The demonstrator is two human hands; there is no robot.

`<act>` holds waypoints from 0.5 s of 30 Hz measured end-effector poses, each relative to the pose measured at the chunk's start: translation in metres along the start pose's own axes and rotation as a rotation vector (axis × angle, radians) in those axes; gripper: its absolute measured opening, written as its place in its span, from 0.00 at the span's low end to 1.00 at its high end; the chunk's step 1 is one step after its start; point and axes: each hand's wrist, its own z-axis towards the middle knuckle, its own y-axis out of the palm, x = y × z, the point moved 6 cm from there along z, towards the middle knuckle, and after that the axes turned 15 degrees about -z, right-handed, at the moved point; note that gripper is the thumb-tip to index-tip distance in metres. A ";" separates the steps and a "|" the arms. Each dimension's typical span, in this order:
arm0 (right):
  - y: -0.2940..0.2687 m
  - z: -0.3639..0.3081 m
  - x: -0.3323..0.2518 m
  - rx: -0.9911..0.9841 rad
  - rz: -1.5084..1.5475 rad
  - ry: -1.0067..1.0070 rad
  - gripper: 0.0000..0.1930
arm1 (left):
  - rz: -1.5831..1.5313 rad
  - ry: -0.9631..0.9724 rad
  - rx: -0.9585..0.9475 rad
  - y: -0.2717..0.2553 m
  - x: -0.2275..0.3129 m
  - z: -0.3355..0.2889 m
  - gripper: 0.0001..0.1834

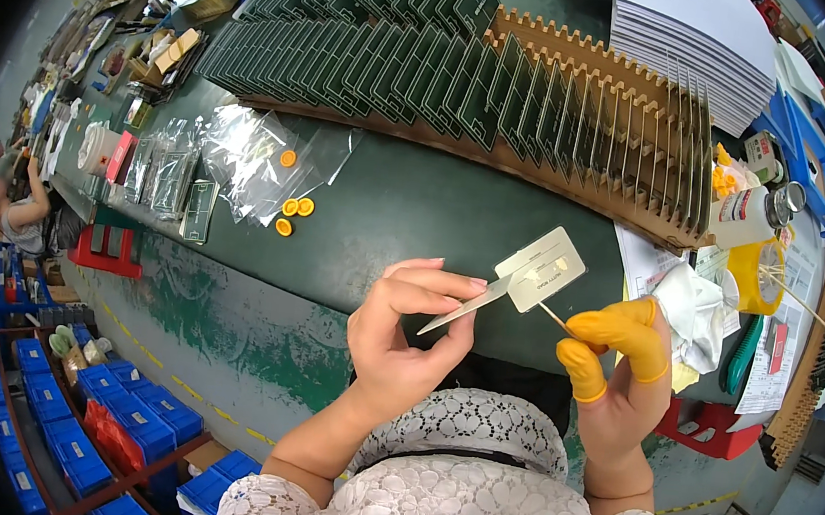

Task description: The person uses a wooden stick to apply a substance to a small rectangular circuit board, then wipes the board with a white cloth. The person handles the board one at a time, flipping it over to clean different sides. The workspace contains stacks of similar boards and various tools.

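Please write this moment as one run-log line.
left hand: pinches pale card | right hand: yellow finger covers, holds thin stick | tip: near pale panel, contact unclear | bench: dark green cards in brown slotted rack

The worktop point(419, 193) is dark green, its bare middle reaching to the near edge. A slotted brown rack point(678, 236) runs lengthwise across its far half, slanting closer to the near edge at its right end. Behind that end, toward the far right corner, sits a stack of white paper point(691, 50). Left of the middle, clear bags point(239, 164) lie crumpled, with three orange rings point(306, 207) just beside them. Farther left, toward the near edge, are a green card point(199, 211), wrapped packs point(162, 174), a red box point(121, 158) and a white tub point(98, 150). On the right, printed sheets point(646, 257) spread toward the near edge.
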 end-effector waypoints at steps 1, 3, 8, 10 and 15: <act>0.001 0.001 0.001 -0.024 0.023 0.014 0.14 | 0.006 -0.007 -0.021 0.001 0.000 0.000 0.19; -0.001 0.001 0.000 -0.054 0.007 0.015 0.15 | 0.014 -0.003 -0.028 0.002 0.001 0.001 0.19; -0.003 0.001 -0.003 -0.097 -0.022 -0.029 0.16 | 0.084 0.040 -0.043 0.002 0.004 0.002 0.19; -0.004 -0.001 -0.004 -0.101 -0.022 -0.062 0.15 | 0.141 0.078 -0.059 0.003 0.009 0.004 0.20; -0.003 -0.002 -0.006 -0.071 -0.075 -0.083 0.14 | 0.172 0.126 -0.007 0.003 0.008 0.002 0.20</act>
